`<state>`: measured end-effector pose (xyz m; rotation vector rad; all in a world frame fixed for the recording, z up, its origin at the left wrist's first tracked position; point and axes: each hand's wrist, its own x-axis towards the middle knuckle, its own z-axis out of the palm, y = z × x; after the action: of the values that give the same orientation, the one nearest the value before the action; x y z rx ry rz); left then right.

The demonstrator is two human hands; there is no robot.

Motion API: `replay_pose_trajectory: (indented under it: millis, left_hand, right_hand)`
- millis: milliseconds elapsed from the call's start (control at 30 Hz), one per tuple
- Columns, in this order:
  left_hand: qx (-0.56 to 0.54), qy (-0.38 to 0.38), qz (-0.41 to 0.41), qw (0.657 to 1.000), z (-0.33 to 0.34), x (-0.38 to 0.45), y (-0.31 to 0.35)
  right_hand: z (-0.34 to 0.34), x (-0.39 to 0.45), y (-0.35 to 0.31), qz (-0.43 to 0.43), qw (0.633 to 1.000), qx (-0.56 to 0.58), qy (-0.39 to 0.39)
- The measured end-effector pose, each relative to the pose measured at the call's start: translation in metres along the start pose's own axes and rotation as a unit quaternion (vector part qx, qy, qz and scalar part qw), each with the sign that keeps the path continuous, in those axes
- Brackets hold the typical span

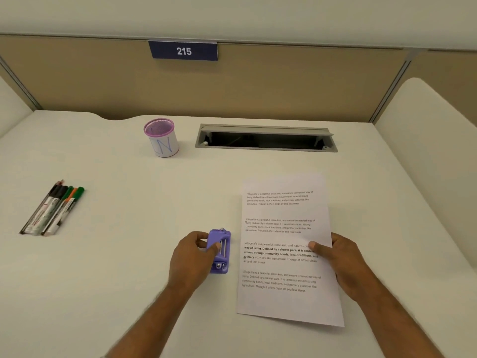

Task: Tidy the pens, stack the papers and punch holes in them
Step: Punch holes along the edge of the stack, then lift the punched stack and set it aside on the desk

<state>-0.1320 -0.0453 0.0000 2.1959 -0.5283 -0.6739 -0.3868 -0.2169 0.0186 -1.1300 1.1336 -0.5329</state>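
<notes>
A purple hole punch (221, 250) stands on the white desk just left of the printed papers (281, 223). My left hand (192, 257) grips the punch from its left side. The papers lie in a neat stack with two small holes showing near their left edge. My right hand (340, 257) holds the stack's right edge, thumb on top of the sheet. Several pens and markers (55, 209) lie bunched side by side at the far left. A pink mesh pen cup (161, 137) stands upright at the back, with nothing visible inside.
A grey cable hatch (265, 138) is open in the desk behind the papers. Tan partition walls (232, 83) close the back and sides, with a blue sign reading 215 (183, 50).
</notes>
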Motion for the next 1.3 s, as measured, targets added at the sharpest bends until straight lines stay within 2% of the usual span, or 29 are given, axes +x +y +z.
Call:
replay_pose_trajectory:
  millis: [133, 233, 267, 333, 433, 500, 633, 867, 1033, 1300]
  left_hand:
    - [0.025, 0.063, 0.038, 0.997, -0.004, -0.003, 0.005]
    - [-0.044, 0.062, 0.109, 0.991, -0.007, -0.008, 0.026]
    - [-0.079, 0.031, 0.122, 0.989, -0.008, -0.009, 0.035]
    - [-0.16, -0.08, 0.118, 0.977, -0.011, -0.01, 0.059]
    - [-0.275, -0.26, 0.108, 0.919, -0.016, -0.008, 0.091]
    - [-0.283, -0.303, 0.147, 0.898, -0.017, -0.008, 0.109]
    - [-0.313, -0.252, 0.171, 0.9, -0.016, -0.009, 0.134]
    - [-0.313, -0.23, 0.234, 0.891, -0.013, -0.022, 0.154]
    - [-0.262, -0.244, 0.216, 0.909, 0.001, -0.028, 0.15]
    - [-0.281, -0.223, 0.245, 0.901, 0.016, -0.039, 0.144]
  right_hand:
    - [-0.006, -0.006, -0.021, -0.019, 1.0, 0.013, -0.014]
    - [-0.005, -0.012, -0.037, -0.042, 0.998, 0.021, -0.037]
    - [-0.004, -0.014, -0.043, -0.051, 0.997, 0.025, -0.046]
    - [-0.003, -0.018, -0.054, -0.074, 0.994, 0.035, -0.068]
    - [0.001, -0.024, -0.068, -0.108, 0.988, 0.045, -0.097]
    - [0.003, -0.028, -0.076, -0.13, 0.985, 0.05, -0.102]
    - [0.002, -0.037, -0.09, -0.181, 0.98, 0.049, -0.064]
    - [-0.003, -0.051, -0.103, -0.273, 0.961, 0.036, -0.014]
    - [-0.005, -0.05, -0.088, -0.257, 0.966, 0.011, 0.021]
    - [-0.011, -0.05, -0.084, -0.269, 0.961, 0.005, 0.057]
